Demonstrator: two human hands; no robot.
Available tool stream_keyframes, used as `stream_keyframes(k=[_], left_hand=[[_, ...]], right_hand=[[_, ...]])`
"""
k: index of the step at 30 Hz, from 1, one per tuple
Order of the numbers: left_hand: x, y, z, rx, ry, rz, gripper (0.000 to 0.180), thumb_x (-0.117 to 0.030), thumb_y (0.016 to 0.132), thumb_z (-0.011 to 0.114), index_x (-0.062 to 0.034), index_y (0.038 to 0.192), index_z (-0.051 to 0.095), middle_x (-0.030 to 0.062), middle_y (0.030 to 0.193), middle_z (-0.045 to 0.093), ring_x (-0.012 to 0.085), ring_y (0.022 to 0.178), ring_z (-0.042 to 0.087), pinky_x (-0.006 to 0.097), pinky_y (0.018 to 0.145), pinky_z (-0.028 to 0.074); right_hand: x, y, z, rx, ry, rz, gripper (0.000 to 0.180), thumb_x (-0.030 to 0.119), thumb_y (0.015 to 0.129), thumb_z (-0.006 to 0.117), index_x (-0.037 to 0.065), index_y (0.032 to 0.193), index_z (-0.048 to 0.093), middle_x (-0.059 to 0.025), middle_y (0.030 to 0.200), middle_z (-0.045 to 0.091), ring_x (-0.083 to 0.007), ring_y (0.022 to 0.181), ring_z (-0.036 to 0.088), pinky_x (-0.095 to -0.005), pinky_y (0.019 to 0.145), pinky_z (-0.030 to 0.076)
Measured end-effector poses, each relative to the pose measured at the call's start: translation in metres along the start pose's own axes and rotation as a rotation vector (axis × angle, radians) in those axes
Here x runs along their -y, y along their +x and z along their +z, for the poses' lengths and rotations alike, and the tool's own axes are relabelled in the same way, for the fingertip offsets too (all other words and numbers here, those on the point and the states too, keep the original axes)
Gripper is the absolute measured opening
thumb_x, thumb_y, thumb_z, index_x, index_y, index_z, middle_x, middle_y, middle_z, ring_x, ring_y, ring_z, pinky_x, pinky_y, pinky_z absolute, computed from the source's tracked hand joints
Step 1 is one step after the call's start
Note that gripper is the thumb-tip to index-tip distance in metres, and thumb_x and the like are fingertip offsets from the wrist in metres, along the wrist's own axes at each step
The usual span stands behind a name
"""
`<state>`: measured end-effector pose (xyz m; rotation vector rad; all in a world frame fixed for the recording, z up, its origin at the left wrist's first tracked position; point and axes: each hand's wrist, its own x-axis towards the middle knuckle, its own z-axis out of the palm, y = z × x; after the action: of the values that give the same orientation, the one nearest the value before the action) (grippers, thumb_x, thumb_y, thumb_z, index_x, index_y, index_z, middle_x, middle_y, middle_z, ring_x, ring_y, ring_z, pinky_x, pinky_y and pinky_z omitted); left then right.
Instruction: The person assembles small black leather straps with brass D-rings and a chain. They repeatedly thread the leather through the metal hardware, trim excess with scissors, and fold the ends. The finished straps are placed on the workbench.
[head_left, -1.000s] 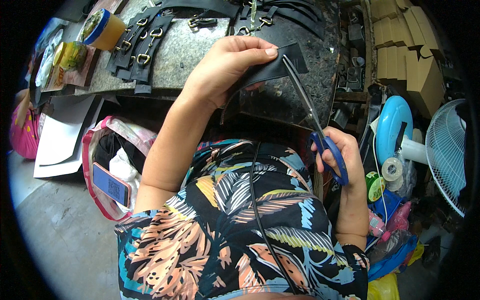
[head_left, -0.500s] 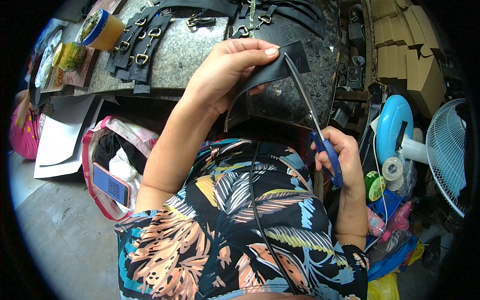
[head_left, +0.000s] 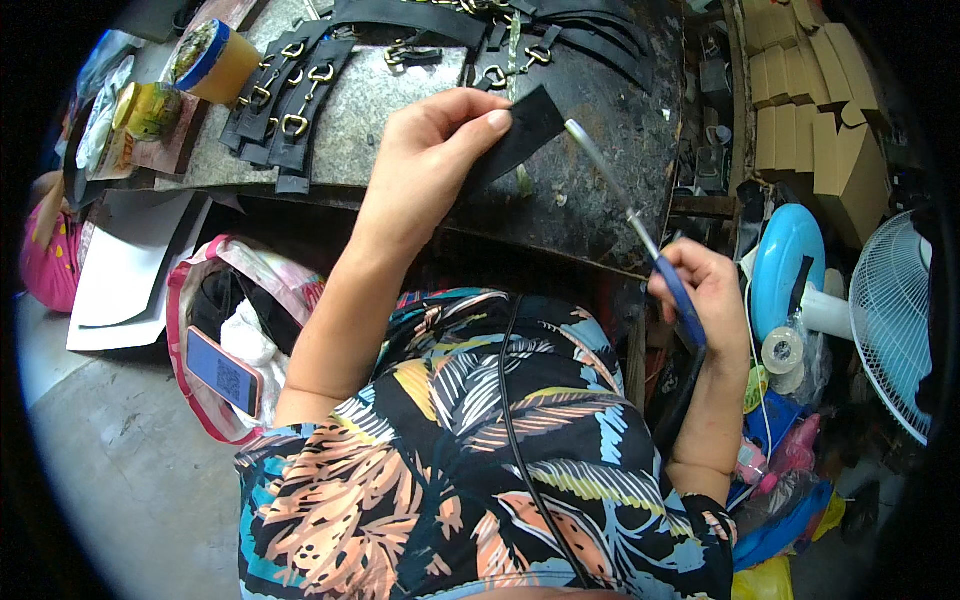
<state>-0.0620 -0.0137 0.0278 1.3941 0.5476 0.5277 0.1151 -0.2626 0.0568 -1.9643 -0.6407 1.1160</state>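
My left hand [head_left: 425, 150] pinches a flat black leather-like strap [head_left: 528, 128] between thumb and fingers, over the near side of the worktable. The strap's free end points up and right; its lower part is hidden behind my hand. In my right hand [head_left: 708, 290], lower and to the right, is a pair of scissors with dark blue handles [head_left: 682, 300]. Their metal blades [head_left: 612, 185] slant up and left, looking closed and slightly blurred. The blade tips are close to the strap's right edge; whether they touch it, I cannot tell.
Black straps with metal clasps [head_left: 290, 100] lie across the worktable [head_left: 400, 115]. Two jars, one blue-lidded [head_left: 212, 62], stand at the far left. Cardboard boxes [head_left: 800, 145], a blue round-topped object [head_left: 790, 260] and a fan [head_left: 895, 320] are on the right. A bag holds a phone [head_left: 222, 372].
The scissors have moved right and down with my right hand, off the strap, and their blades have closed. My left hand has shifted slightly left and turned the strap over.
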Motion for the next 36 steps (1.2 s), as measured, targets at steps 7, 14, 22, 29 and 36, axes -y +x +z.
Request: stream_keyframes(k=[7, 14, 22, 29, 36], left_hand=[[-0.009, -0.016, 0.011, 0.165, 0.436, 0.076, 0.027, -0.002, 0.087, 0.059, 0.0044, 0.110, 0.070, 0.0095, 0.092, 0.073, 0.0120, 0.084, 0.065, 0.029, 0.078, 0.053], [-0.009, -0.005, 0.025, 0.190, 0.598, 0.357, 0.024, -0.004, 0.083, 0.063, 0.0012, 0.105, 0.072, 0.0187, 0.096, 0.070, 0.0339, 0.086, 0.070, 0.038, 0.077, 0.056], [-0.012, -0.005, -0.005, 0.100, 0.789, 0.363, 0.029, -0.011, 0.085, 0.073, -0.0046, 0.112, 0.071, 0.0156, 0.098, 0.072, 0.0336, 0.087, 0.071, 0.039, 0.078, 0.056], [0.003, 0.005, -0.044, -0.355, 0.958, 0.425, 0.025, -0.008, 0.085, 0.075, -0.0067, 0.109, 0.071, 0.0092, 0.091, 0.066, 0.0227, 0.072, 0.064, 0.034, 0.068, 0.053], [0.027, 0.030, -0.044, -0.555, 0.862, 0.529, 0.034, 0.001, 0.085, 0.068, 0.0006, 0.118, 0.060, 0.0194, 0.109, 0.059, 0.0385, 0.104, 0.060, 0.044, 0.092, 0.049]], right_hand=[[0.013, 0.052, -0.004, -0.549, -0.992, -0.367, 0.028, 0.032, 0.084, 0.080, 0.008, 0.097, 0.072, -0.0111, 0.082, 0.070, -0.0316, 0.072, 0.068, -0.0430, 0.064, 0.051], [0.040, 0.061, 0.008, -0.450, -0.478, -0.666, 0.025, 0.016, 0.091, 0.074, 0.003, 0.112, 0.074, -0.0112, 0.097, 0.072, -0.0206, 0.085, 0.069, -0.0324, 0.075, 0.053], [0.037, 0.075, 0.034, -0.217, -0.279, -0.535, 0.016, 0.005, 0.088, 0.074, 0.002, 0.104, 0.073, -0.0068, 0.085, 0.069, -0.0154, 0.076, 0.064, -0.0276, 0.073, 0.050], [0.060, 0.099, 0.040, -0.507, -0.933, -0.886, 0.021, 0.013, 0.079, 0.080, 0.010, 0.099, 0.075, -0.0059, 0.093, 0.067, -0.0275, 0.094, 0.063, -0.0390, 0.080, 0.052], [0.105, 0.147, 0.089, -0.367, -0.774, -1.089, 0.015, 0.019, 0.082, 0.077, 0.014, 0.096, 0.076, -0.0015, 0.095, 0.068, -0.0239, 0.093, 0.063, -0.0371, 0.080, 0.054]])
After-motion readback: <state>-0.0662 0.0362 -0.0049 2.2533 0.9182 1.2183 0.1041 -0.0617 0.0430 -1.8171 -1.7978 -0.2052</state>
